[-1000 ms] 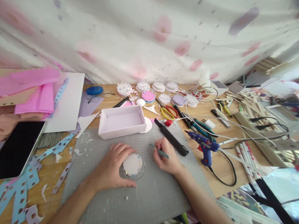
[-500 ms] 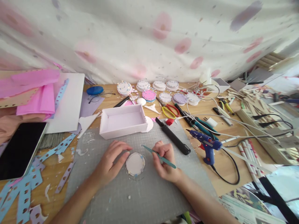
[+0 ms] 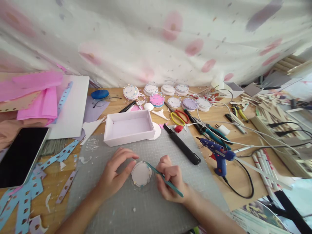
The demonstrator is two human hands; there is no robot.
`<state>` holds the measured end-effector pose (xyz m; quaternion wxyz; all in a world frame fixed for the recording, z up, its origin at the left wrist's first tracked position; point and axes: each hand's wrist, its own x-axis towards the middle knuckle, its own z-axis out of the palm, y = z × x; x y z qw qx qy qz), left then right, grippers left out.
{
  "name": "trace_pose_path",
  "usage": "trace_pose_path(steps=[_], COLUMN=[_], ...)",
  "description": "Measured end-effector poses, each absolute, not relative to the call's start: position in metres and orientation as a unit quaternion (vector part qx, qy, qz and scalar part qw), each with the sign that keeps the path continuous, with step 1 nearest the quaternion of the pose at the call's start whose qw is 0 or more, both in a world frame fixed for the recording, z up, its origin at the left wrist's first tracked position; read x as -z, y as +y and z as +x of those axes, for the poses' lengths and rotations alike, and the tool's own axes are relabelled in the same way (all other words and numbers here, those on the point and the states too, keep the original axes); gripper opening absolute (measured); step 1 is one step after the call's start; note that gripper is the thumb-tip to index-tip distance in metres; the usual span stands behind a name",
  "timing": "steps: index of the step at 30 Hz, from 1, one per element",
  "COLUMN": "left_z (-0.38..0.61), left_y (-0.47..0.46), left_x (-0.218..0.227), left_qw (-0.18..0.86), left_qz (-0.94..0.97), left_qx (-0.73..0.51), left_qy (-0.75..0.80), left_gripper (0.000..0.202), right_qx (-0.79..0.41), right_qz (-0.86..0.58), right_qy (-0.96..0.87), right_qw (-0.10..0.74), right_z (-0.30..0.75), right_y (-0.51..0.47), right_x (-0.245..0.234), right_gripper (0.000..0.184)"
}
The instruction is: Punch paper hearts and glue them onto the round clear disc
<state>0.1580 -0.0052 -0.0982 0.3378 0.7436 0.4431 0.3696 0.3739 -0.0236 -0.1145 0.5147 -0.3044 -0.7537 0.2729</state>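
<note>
A round white paper disc [image 3: 141,174] with small coloured bits around its rim lies on the grey cutting mat [image 3: 114,214]. My left hand [image 3: 119,167] rests at its left edge, thumb and fingers apart; whether the thumb touches the rim I cannot tell. Teal tweezers [image 3: 171,185] are gripped like a pen in my right hand [image 3: 170,177]. Their tips reach the disc's upper edge. Anything between the tips is too small to make out.
Behind the disc stands a white open box [image 3: 129,128]. A black utility knife [image 3: 182,144] and a blue glue gun [image 3: 218,152] lie to the right. Several decorated discs [image 3: 174,102] line the back. A phone [image 3: 23,156] and paper strips [image 3: 24,201] are at left.
My right hand has moved slightly down, and the tweezers' tips have come from above the disc down to its upper edge. My left hand has hardly moved.
</note>
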Motion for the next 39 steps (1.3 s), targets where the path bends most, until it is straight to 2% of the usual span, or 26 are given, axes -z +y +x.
trace_pose_path(steps=[7, 16, 29, 39], left_z=[0.166, 0.168, 0.166, 0.166], left_y=[-0.011, -0.01, -0.009, -0.009], left_x=[0.094, 0.095, 0.099, 0.098], left_qw=[0.384, 0.398, 0.425, 0.438], left_qz=[0.731, 0.737, 0.741, 0.74], left_qx=[-0.393, -0.397, -0.388, -0.38], left_qy=[0.405, 0.374, 0.346, 0.341], left_gripper=[0.011, 0.019, 0.02, 0.017], right_qx=[-0.256, -0.267, -0.261, -0.254], right_qz=[-0.283, -0.27, -0.274, -0.267], right_qy=[-0.799, -0.79, -0.772, -0.796], right_qw=[0.465, 0.481, 0.51, 0.481], right_z=[0.374, 0.376, 0.376, 0.378], right_y=[-0.026, -0.027, -0.027, -0.029], right_x=[0.109, 0.108, 0.105, 0.108], right_gripper=[0.036, 0.036, 0.032, 0.032])
